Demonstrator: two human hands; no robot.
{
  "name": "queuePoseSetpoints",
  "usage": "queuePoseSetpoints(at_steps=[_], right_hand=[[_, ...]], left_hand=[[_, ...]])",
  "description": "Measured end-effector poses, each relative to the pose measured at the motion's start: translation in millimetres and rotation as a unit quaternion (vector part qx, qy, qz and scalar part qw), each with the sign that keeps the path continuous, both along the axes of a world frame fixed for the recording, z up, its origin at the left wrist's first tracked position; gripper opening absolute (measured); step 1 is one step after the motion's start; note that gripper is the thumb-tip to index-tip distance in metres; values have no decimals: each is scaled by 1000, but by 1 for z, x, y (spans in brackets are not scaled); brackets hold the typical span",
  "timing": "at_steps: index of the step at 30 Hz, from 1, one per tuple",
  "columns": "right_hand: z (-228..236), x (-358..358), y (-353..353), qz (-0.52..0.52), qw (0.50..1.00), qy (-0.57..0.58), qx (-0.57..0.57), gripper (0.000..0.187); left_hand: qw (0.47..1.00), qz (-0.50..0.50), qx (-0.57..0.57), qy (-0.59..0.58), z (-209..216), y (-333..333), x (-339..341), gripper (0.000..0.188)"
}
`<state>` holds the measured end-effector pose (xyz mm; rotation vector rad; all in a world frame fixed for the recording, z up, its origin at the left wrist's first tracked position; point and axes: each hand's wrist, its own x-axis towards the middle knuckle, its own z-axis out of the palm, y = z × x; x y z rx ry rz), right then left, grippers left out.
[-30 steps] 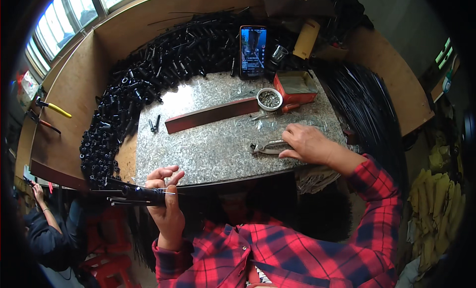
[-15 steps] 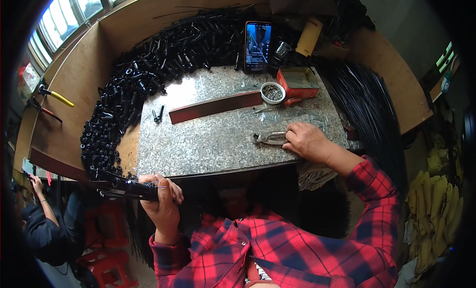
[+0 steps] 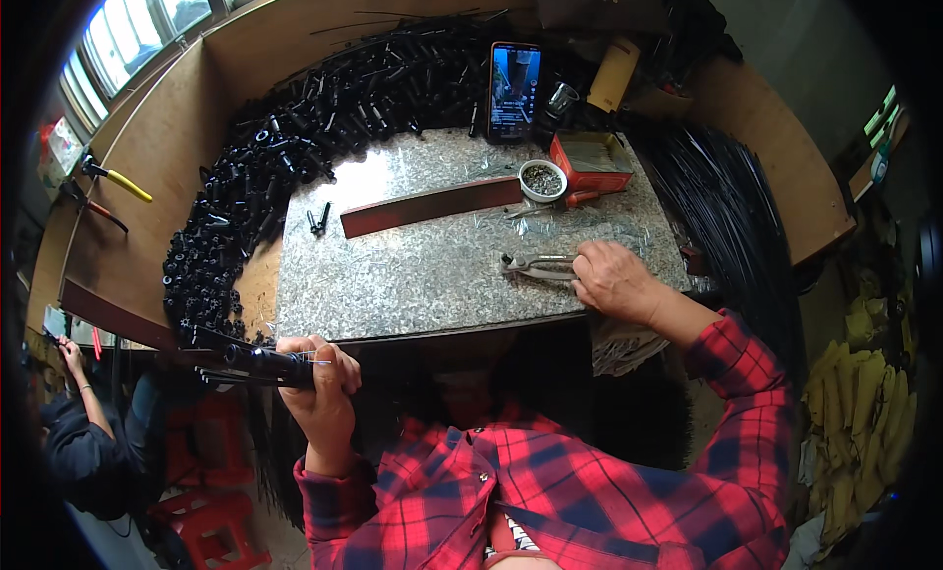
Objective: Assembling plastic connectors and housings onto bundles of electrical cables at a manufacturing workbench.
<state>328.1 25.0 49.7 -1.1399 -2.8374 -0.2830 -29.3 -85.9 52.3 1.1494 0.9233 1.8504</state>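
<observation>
In my left hand (image 3: 324,383), just off the front left edge of the speckled stone slab (image 3: 413,285), is a black tubular piece (image 3: 267,363). Thin black rods stick out from its left end, and fine pale wires cross by my thumb. My right hand (image 3: 617,281) rests on the slab's right part, fingers closed around the handles of metal pincers (image 3: 540,266). Their jaws point left, with nothing I can make out between them. A dark red bar (image 3: 430,209) lies behind the pincers. Beside it stands a white cup (image 3: 542,180) of small metal bits.
Black tubular parts (image 3: 295,143) are heaped along the back and left. Long thin black rods (image 3: 717,192) lie at right. A phone (image 3: 514,91) stands at the back, near a red box (image 3: 589,162). Yellow-handled pliers (image 3: 123,184) hang left. Another person (image 3: 93,433) is at lower left.
The pincers have shifted slightly right with my right hand, and their handles look a little wider apart. My left hand keeps its hold, almost still. The phone's picture differs.
</observation>
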Motion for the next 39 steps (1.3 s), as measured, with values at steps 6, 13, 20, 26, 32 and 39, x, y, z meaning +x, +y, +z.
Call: queuePoseSetpoints(at_steps=[6, 13, 20, 26, 32, 39], right_hand=[[1, -17, -7, -45, 978, 202, -33, 23], [48, -56, -22, 25, 963, 250, -100, 34], [76, -109, -28, 105, 952, 211, 193, 32], [66, -125, -24, 113, 941, 162, 276, 34], [67, -123, -37, 137, 969, 128, 163, 30], [59, -113, -44, 146, 979, 138, -15, 27]], left_hand=[[999, 1, -3, 33, 3, 0, 1, 14], [995, -88, -48, -3, -1, 6, 14, 14], [986, -162, 8, -28, -16, 9, 7, 66], [989, -143, -37, -26, -13, 5, 13, 95], [996, -31, -74, 46, -32, 5, 15, 90], [992, -83, -89, 24, -27, 5, 12, 78]])
